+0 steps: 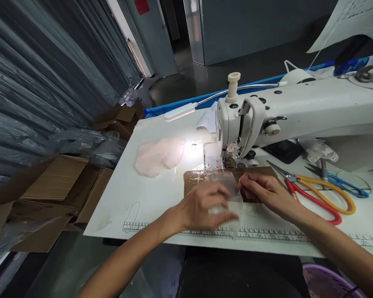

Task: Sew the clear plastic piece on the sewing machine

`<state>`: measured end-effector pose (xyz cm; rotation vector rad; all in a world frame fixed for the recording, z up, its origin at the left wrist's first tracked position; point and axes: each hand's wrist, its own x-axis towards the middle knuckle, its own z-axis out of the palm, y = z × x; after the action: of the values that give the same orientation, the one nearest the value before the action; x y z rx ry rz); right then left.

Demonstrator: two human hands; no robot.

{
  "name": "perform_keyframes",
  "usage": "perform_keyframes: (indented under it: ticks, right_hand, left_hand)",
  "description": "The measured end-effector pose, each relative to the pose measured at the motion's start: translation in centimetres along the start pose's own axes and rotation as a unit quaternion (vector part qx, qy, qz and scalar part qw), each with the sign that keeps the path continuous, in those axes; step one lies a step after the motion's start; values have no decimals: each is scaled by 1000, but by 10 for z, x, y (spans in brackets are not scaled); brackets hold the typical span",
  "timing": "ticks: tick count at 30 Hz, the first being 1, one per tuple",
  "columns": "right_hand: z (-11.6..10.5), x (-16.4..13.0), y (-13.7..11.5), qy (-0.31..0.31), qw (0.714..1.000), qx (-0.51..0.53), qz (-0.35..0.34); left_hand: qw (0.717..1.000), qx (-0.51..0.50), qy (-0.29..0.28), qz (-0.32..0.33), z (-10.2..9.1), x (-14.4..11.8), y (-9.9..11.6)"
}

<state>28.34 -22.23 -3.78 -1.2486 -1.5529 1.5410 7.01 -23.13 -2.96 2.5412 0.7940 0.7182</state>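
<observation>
My left hand, blurred by motion, hovers over the front of a brown board with its thumb apart from its curled fingers. I see nothing held in it. My right hand is closed in a pinch at the right edge of a small translucent plastic sheet. That sheet lies over the brown board, partly behind my left fingers. Just beyond stands the head of a white sewing machine, its presser foot area close behind the board. What exactly sits between my right fingertips is partly hidden.
Pale pink fabric pieces lie left on the white table. Yellow-and-red-handled scissors and blue-handled snips rest right. A printed ruler runs along the front edge. A lamp shines above; cardboard boxes stand left.
</observation>
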Motion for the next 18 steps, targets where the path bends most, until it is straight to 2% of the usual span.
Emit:
perform_keyframes:
  ticks: [2, 4, 5, 7, 9, 10, 11, 13, 15, 18]
  right_hand:
    - [-1, -1, 1, -14, 1000, -3, -15]
    - [-7, -2, 2, -37, 999, -7, -24]
    - [-11, -3, 3, -27, 999, -7, -23]
    - [-22, -5, 2, 63, 998, 8, -18]
    - [-33, -6, 1, 184, 983, 10, -7]
    - [-35, -5, 1, 207, 978, -3, -1]
    - [-36, -4, 1, 189, 981, -30, -1]
    - [-30, 0, 0, 80, 990, -117, -22]
    - [-18, 6, -2, -15, 976, -203, -73]
    - [-1, 15, -6, -47, 954, -277, -102]
  left_hand:
    - [997, 36, 18, -68, 2, 16, -12]
    - [995, 53, -23, -76, 6, 27, -22]
    - [995, 53, -50, -68, 7, 30, -26]
    - [994, 42, -83, -55, 6, 31, -32]
    - [995, 24, -75, -68, 0, 27, -34]
    - [994, 15, -68, -87, -4, 25, -34]
    - [992, 6, -63, -112, -8, 23, -34]
    - [984, -13, -66, -165, -16, 21, -32]
    - [977, -32, -72, -197, -20, 19, -32]
    - [974, -62, -78, -204, -22, 17, -35]
